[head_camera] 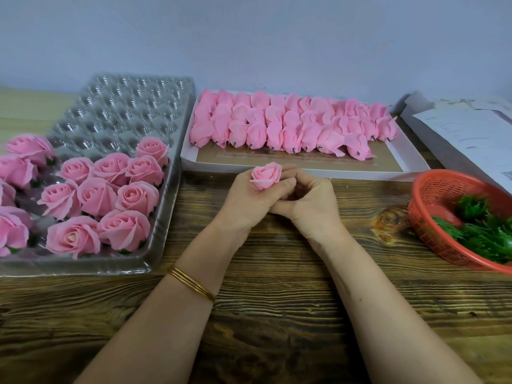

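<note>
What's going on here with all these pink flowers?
A person is working on one pink rose, gripped in the left hand, with the right hand curled against its base. Finished roses fill part of the clear tray; unfinished buds wait in the white box, green leaf pieces in the red basket.

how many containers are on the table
3: clear plastic tray on the left, white box at middle back, red basket on the right. More may sit off-frame.

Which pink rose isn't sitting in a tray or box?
The rose gripped in the left hand above the table; the others sit in the plastic tray or white box.
</note>
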A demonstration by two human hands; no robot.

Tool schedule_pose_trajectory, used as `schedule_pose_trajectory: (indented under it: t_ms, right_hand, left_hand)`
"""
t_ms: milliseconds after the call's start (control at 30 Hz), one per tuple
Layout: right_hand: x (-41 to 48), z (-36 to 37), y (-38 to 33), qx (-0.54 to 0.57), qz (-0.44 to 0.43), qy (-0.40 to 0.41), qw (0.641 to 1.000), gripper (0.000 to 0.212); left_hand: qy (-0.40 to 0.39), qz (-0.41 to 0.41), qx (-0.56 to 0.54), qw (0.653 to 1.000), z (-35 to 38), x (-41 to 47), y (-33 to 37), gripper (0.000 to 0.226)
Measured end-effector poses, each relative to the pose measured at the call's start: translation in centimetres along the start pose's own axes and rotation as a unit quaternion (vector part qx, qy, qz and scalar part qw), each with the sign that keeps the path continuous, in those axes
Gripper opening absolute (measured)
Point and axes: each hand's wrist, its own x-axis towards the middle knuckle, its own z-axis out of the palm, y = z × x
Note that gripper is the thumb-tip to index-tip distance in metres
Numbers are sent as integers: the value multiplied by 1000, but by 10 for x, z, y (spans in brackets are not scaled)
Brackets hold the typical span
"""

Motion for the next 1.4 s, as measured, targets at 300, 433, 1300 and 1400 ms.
schedule_pose_trajectory:
  t_ms: [300,433,1300,1400]
  right_hand:
    - [-3,0,-6,-20,15,7,1000,52]
    - [-4,-6,-14,28,21,38,999,45]
    - [-3,10,-7,84,-41,47,994,19]
    - [-3,11,-7,73,-37,50,995,21]
  left_hand:
    - [18,18,25,999,-3,1,1,22]
    - [47,26,32,998,-8,5,-1,9]
    - [7,80,142,987,0,3,-9,13]
    - [11,76,112,991,2,3,-9,12]
